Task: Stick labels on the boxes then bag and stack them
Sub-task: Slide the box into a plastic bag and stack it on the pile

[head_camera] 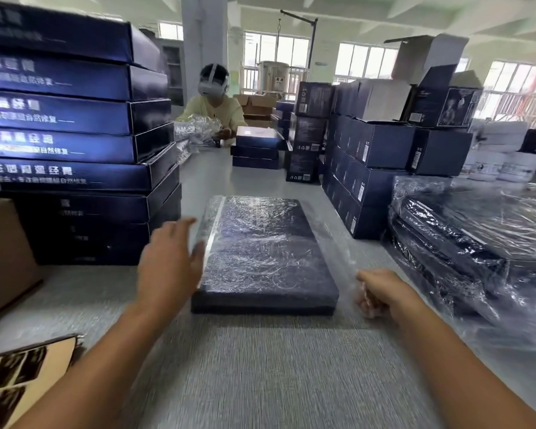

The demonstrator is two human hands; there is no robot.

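On the table [260,366], the box [260,252] lies in its clear bag [338,239], so stacking is left. The left hand [167,261] is open beside it. The right hand [381,292] seems to pinch the bag.

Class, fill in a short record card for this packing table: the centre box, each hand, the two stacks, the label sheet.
Centre box: dark blue, flat on the table, inside a clear bag
Left hand: open, at the bag's left edge; blurred
Right hand: pinches the bag's loose plastic
Left stack: unbagged boxes
Right stack: bagged boxes
Label sheet: near left corner
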